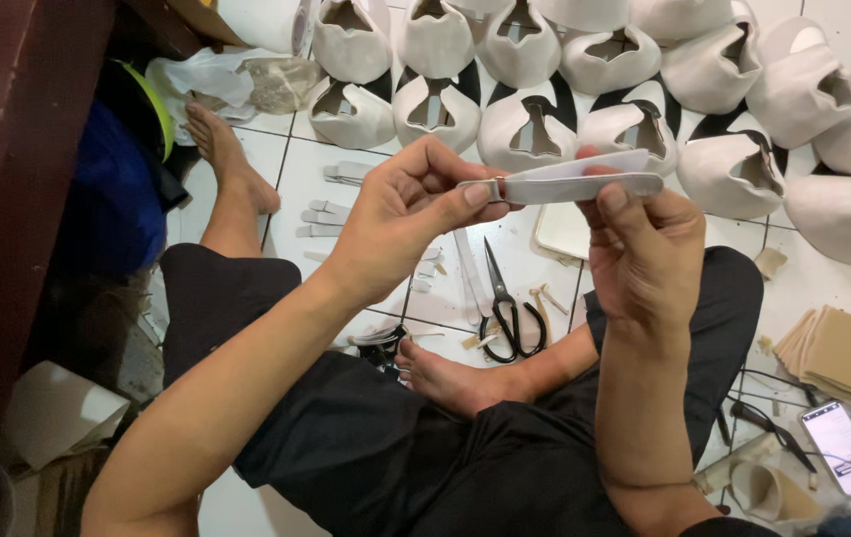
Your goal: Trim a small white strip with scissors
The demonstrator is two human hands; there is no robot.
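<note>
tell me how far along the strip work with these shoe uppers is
Done, by the look of it: rows of pale shoe uppers lie on the tiled floor. In hand: the left hand and right hand pinch one pale strip at its two ends. Left: a few cut strips lie loose on the floor near black-handled scissors; how many uppers lack strips is unclear.

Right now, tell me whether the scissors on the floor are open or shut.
Shut. The scissors lie flat on the white tile floor before the crossed legs, blades together in one narrow point, black handle loops side by side.
</note>
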